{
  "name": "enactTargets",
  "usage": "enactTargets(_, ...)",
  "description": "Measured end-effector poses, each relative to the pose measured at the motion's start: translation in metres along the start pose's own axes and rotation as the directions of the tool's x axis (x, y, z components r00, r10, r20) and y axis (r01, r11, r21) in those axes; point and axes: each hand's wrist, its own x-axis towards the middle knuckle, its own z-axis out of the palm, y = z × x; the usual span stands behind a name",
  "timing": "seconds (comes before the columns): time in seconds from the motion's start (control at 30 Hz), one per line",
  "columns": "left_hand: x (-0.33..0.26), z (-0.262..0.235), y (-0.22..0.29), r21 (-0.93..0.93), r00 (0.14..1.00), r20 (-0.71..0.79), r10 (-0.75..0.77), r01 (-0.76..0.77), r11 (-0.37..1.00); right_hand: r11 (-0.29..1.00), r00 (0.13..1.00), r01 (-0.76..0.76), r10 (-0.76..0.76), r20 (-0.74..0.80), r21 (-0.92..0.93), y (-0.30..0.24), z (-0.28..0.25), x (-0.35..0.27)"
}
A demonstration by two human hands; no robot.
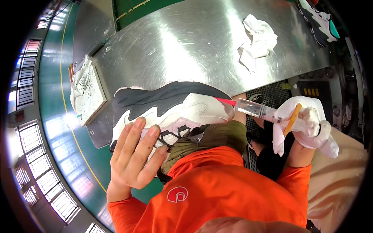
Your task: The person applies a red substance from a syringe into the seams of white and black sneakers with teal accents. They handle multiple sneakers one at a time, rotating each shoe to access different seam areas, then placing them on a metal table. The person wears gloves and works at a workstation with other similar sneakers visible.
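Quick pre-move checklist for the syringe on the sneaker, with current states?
1. Left hand steadies the sneaker: ok, fingers lie flat on its side.
2. Right hand holds the syringe: ok, gripped through a white cloth.
3. Red syringe tip meets the sneaker's end: ok, it appears to touch near the sole edge.
4. Fluid left in the barrel: cannot tell.
5. Orange stick secure in the right hand: ok, tucked against the cloth.
6. Spare rag on the metal table: ok.
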Motion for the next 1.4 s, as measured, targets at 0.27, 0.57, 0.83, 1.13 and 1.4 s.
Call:
enactTargets(0.27,-0.003,0.001,0.019,0.080,0.999,0.022,-0.045,0.043,0.996,0.990,0.991,0.135,-0.134,-0.023,0.028,0.023,-0.022,-0.040)
enactTargets(0.57,-0.005,0.000,0.031,0.107,0.996,0.040,-0.080,0.076,0.991,0.957,0.992,0.113,-0.096,-0.077,0.266,0.032,0.019,-0.014)
enactTargets(0.83,-0.012,0.007,0.028,0.076,0.998,0.005,-0.070,0.069,0.995,0.932,0.972,0.220,-0.183,-0.148,0.289,0.048,0.038,-0.021)
enactTargets(1.13,-0.011,0.007,0.026,0.092,0.999,0.016,-0.044,0.042,0.995,0.993,0.907,0.032,0.019,-0.420,0.115,0.031,0.077,-0.025)
enactTargets(1.4,-0.010,0.010,0.027,0.089,1.000,-0.028,-0.008,0.010,0.996,0.985,0.786,-0.171,0.158,-0.598,0.034,0.013,0.111,-0.012)
